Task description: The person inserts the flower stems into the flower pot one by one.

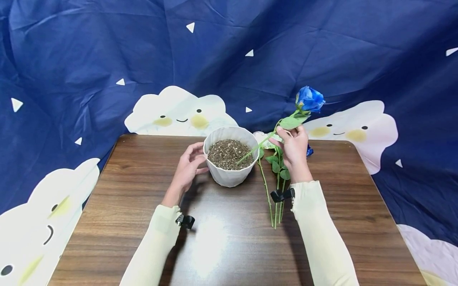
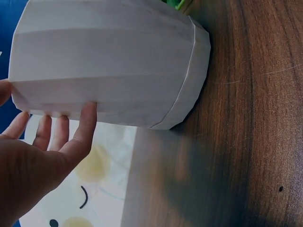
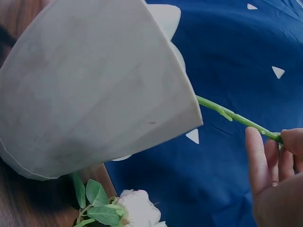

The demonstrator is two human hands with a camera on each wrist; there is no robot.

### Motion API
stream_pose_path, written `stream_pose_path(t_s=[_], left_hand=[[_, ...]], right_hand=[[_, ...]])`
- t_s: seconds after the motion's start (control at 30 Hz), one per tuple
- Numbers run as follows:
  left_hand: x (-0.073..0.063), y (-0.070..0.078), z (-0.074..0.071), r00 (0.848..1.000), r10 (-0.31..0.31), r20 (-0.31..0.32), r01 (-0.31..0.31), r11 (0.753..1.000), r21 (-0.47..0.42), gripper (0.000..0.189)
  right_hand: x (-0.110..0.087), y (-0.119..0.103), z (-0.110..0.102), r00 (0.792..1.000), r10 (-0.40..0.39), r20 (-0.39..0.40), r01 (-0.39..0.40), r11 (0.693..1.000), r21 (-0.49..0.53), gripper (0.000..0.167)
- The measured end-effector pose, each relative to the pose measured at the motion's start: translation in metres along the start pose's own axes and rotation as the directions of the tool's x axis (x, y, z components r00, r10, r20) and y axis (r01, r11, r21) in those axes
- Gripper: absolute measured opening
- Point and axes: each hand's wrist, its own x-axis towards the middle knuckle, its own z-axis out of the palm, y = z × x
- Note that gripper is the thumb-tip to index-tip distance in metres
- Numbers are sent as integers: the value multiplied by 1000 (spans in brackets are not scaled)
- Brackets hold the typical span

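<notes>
A white faceted flowerpot (image 1: 232,177) filled with dark soil (image 1: 229,154) stands toward the back of the table. My left hand (image 1: 187,166) touches the pot's left side with its fingertips, fingers spread and fairly straight against the wall in the left wrist view. My right hand (image 1: 295,151) pinches the green stem of a blue rose (image 1: 309,99) between thumb and fingers, to the right of the pot. The stem (image 3: 236,119) slants down over the rim, and its lower end meets the soil. How deep it goes cannot be told.
Right of the pot, several flowers lie on the wooden table (image 1: 143,178), their stems (image 1: 266,190) pointing toward me. Among them are a white rose (image 3: 139,208) and a blue bloom (image 1: 309,151) partly behind my right hand. A dark blue cloth (image 1: 107,47) with clouds hangs behind.
</notes>
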Motion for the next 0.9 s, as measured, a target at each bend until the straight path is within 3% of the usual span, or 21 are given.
stream_pose_path(t_s=[0.57, 0.9], left_hand=[[0, 2, -1, 1000, -10, 7, 10, 1000, 1, 50], [0, -1, -3, 1000, 24, 19, -24, 1000, 11, 49]], right_hand=[[3, 3, 22, 1000, -20, 7, 21, 991, -133, 32], [10, 5, 29, 997, -41, 58, 52, 978, -202, 33]])
